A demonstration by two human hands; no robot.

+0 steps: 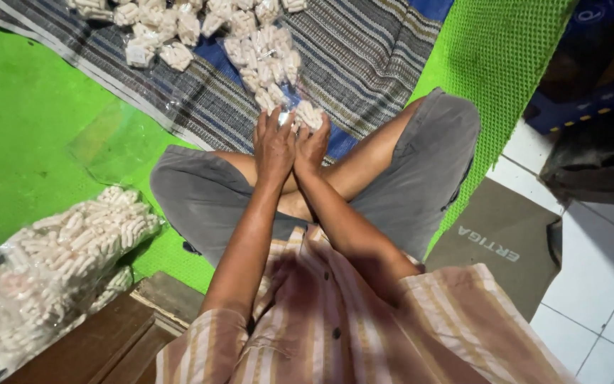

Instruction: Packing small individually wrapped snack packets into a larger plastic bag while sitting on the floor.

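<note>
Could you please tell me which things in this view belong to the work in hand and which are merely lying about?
In hand:
- left hand and right hand, together on a small packet
- row of filled packets on the striped cloth
- large bag of white pieces

Lying about:
- grey mat
- wooden board
- green mat

Small snack packets lie scattered on the striped cloth before the seated person's crossed legs; a large bag of snacks sits left, beside a wooden board.
</note>
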